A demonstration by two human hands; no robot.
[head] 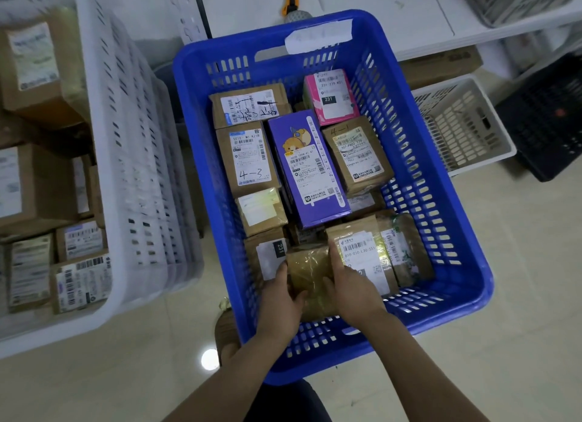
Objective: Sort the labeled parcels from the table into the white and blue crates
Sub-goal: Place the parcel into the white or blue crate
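The white crate (pixel 135 169) stands at the left with labeled boxes inside. Beside it, the blue crate (pixel 472 283) is nearly packed, its parcels lying label-up, probably so the codes can be read, with a purple box (pixel 310 169) in the middle. At its near end a brown taped parcel (pixel 310 273) sits in a gap. The left hand (pixel 280 299) and right hand (pixel 352 292) grip its 2 sides, likely to seat it squarely.

In your blue crate (pixel 447 220), the left brown box (pixel 248 160) has "4-3" handwritten on its label. The right brown box (pixel 357 154) reads "4-1". The far pink box (pixel 330 95) shows "231". The near parcel (pixel 362 258) reads "010-010-L30-551".
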